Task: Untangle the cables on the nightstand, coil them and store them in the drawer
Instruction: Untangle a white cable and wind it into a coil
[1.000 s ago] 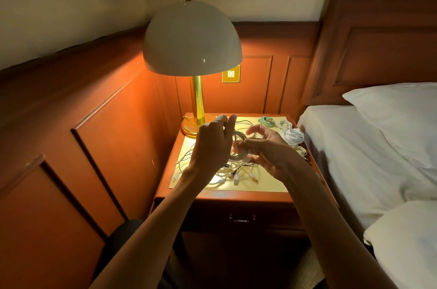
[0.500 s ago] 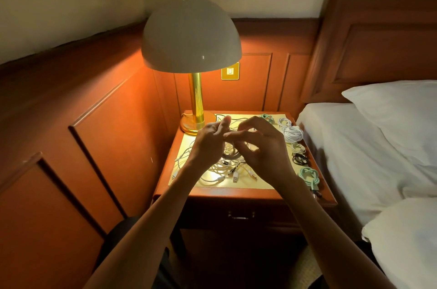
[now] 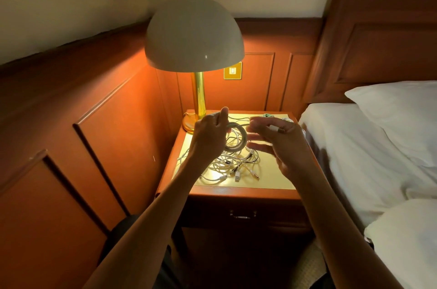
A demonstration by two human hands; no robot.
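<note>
A loose tangle of white cables with several plugs lies on the nightstand. Above it my left hand grips a round coil of white cable. My right hand is just right of the coil and blurred. The cable's plug end sits between its upper fingers, which look pinched on it. The drawer below the top is shut. A green coiled cable and a bit of a white coil show at the back, partly hidden by my right hand.
A domed lamp on a brass stem stands at the nightstand's back left corner. Wood wall panelling closes in the left and back. The bed with white sheets and pillows touches the nightstand's right side.
My hands have moved apart, so the coil in my left hand shows again. My right hand swung right with the plug end. The camera has moved closer.
</note>
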